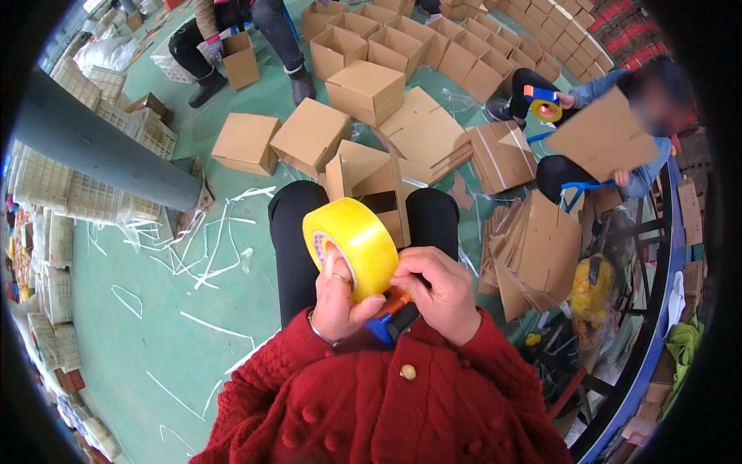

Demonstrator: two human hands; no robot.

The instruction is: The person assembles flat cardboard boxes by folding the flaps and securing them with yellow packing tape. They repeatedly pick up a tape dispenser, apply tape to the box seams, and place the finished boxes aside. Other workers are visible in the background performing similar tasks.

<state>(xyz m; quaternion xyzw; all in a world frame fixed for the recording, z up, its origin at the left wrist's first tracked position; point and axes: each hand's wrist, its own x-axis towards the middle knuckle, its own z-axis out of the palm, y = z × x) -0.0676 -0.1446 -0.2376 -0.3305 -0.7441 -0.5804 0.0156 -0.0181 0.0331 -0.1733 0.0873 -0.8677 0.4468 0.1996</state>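
my left fingers curl inside a yellow packing-tape roll, gripping it; my right fingers pinch tightly at its edge.

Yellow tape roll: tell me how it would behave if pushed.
The yellow tape roll would probably roll if pushed on edge, being round. Its thick winding suggests a stiff, fairly heavy body for its size. Its glossy outer face looks smooth, perhaps slightly slippery.

Glossy yellow tape roll, tilted, between hands
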